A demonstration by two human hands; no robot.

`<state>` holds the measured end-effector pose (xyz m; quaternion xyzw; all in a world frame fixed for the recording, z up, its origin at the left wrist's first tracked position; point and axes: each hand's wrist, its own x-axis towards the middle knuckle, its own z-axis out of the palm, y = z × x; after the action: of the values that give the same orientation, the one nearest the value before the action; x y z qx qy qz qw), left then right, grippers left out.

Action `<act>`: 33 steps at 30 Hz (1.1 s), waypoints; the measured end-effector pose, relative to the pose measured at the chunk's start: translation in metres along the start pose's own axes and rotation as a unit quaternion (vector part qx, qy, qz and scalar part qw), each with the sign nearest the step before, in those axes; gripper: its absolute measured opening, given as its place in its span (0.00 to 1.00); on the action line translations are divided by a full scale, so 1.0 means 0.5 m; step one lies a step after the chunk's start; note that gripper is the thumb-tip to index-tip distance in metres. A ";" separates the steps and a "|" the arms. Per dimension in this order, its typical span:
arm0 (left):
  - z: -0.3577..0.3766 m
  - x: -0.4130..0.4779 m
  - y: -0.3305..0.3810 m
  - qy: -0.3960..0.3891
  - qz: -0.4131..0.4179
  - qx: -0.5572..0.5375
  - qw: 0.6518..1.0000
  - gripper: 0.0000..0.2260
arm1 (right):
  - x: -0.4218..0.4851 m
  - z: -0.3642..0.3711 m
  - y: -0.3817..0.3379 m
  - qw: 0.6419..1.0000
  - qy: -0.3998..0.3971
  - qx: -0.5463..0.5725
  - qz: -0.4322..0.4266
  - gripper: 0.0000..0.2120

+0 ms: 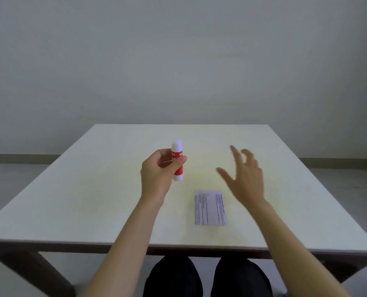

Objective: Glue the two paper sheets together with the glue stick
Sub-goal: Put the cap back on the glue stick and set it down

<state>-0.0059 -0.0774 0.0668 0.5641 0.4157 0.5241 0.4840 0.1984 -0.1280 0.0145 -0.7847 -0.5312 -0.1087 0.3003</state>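
Observation:
My left hand (156, 170) grips a red and white glue stick (177, 159), holding it upright above the middle of the table with its white cap on top. My right hand (243, 174) hovers to the right of it, fingers spread, empty and blurred by motion. A small printed paper sheet (210, 207) lies flat on the white table, below and between the two hands. I can make out only one sheet; whether a second lies under it cannot be told.
The white table (71, 200) stretches wide to the left and right, with its front edge close to my dark-trousered knees (208, 277). A plain grey wall (178, 61) stands behind the table.

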 end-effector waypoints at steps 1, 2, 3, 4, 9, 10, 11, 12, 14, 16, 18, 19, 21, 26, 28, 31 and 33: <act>-0.011 0.001 -0.005 -0.018 0.015 0.032 0.999 0.05 | 0.011 -0.003 0.034 0.996 -0.030 -0.076 0.043 0.33; -0.019 0.002 -0.009 -0.033 0.025 0.053 0.998 0.05 | 0.017 -0.003 0.062 0.986 -0.068 -0.137 0.071 0.31; -0.024 0.002 -0.015 -0.043 0.028 0.064 0.997 0.04 | 0.018 0.002 0.085 0.974 -0.107 -0.182 0.085 0.28; -0.027 0.003 -0.019 -0.049 0.025 0.069 0.996 0.03 | 0.017 0.007 0.102 0.965 -0.139 -0.206 0.088 0.26; -0.024 -0.006 -0.028 -0.061 -0.004 0.059 0.996 0.05 | 0.004 0.016 0.122 0.986 -0.119 -0.050 0.105 0.11; -0.022 -0.008 -0.027 -0.071 -0.004 0.061 0.996 0.05 | 0.004 0.011 0.114 0.987 -0.112 -0.002 0.117 0.10; -0.021 -0.009 -0.027 -0.079 -0.003 0.065 0.995 0.06 | 0.006 0.003 0.099 0.986 -0.104 0.047 0.124 0.09; -0.020 -0.009 -0.028 -0.086 0.000 0.072 0.994 0.06 | 0.008 -0.007 0.080 0.981 -0.098 0.106 0.128 0.08; -0.018 -0.008 -0.029 -0.091 0.010 0.096 0.991 0.08 | 0.013 -0.034 0.029 0.940 -0.101 0.297 0.135 0.05; -0.017 -0.005 -0.027 -0.092 0.023 0.124 0.988 0.09 | 0.015 -0.067 -0.029 0.864 -0.122 0.478 0.103 0.04; -0.012 -0.006 -0.023 -0.094 0.034 0.142 0.985 0.08 | 0.011 -0.090 -0.076 0.826 -0.134 0.544 0.058 0.05; -0.008 -0.007 -0.020 -0.094 0.040 0.150 0.983 0.08 | 0.008 -0.098 -0.096 0.820 -0.139 0.553 0.047 0.06; -0.002 -0.012 -0.016 -0.090 0.053 0.173 0.979 0.10 | 0.002 -0.106 -0.123 0.818 -0.146 0.554 0.041 0.08; 0.001 -0.019 -0.014 -0.102 0.061 0.192 0.974 0.11 | -0.004 -0.107 -0.126 0.856 -0.127 0.501 0.017 0.07; -0.002 -0.021 -0.013 -0.114 0.081 0.214 0.967 0.10 | 0.000 -0.110 -0.121 0.882 -0.125 0.454 -0.014 0.06; -0.001 -0.025 -0.010 -0.133 0.149 0.292 0.936 0.09 | 0.009 -0.116 -0.113 0.917 -0.151 0.364 -0.068 0.05; 0.004 -0.028 -0.007 -0.126 0.188 0.343 0.912 0.09 | 0.013 -0.116 -0.111 0.927 -0.170 0.322 -0.089 0.06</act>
<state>-0.0050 -0.0908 0.0605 0.8247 0.3916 0.3547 0.2016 0.1598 -0.1428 0.0834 -0.6020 -0.6481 0.1768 0.4316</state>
